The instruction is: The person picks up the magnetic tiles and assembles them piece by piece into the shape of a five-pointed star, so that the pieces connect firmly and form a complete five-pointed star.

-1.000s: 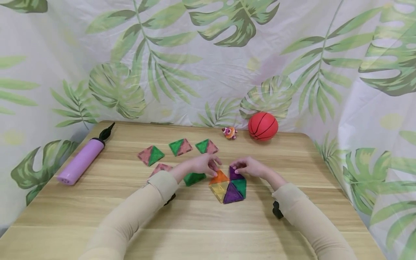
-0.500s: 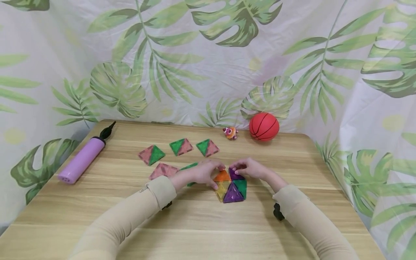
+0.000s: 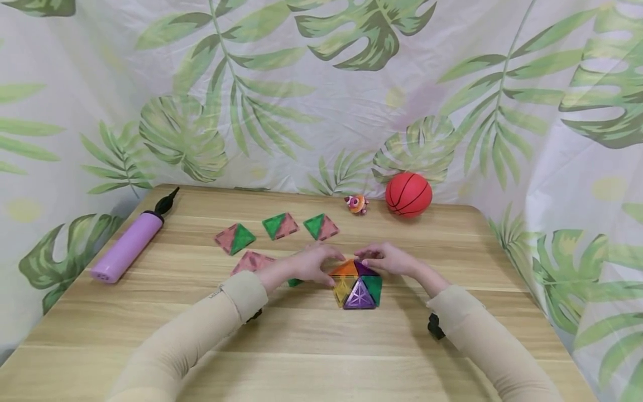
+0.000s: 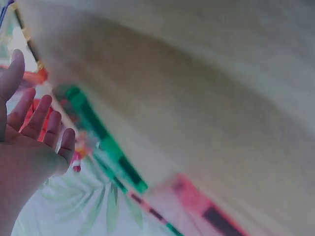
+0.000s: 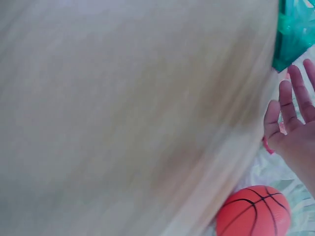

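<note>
Triangular see-through magnetic tiles meet edge to edge in a raised, low cone: orange tile (image 3: 345, 268), yellow tile (image 3: 341, 289), light purple tile (image 3: 359, 296), green tile (image 3: 372, 286) and dark purple tile (image 3: 367, 269). My left hand (image 3: 313, 263) curves loosely along the orange and yellow side, thumb tip at the yellow tile. Its fingers look nearly straight in the left wrist view. My right hand (image 3: 389, 259) has thumb and fingertips at the dark purple tile's upper edge. In the right wrist view the green tile (image 5: 293, 37) stands tilted above the table.
Pink tiles (image 3: 251, 262) and a partly hidden green tile (image 3: 294, 282) lie by my left forearm. Several green-and-pink tile pairs (image 3: 235, 239) lie farther back. A purple hand pump (image 3: 128, 248) is at left; a small toy figure (image 3: 356, 204) and red ball (image 3: 409, 194) stand behind.
My left hand has shifted from pinching the orange tile to cupping the orange and yellow side. The gap between orange and dark purple has closed, and the flat tile ring has risen into a cone.
</note>
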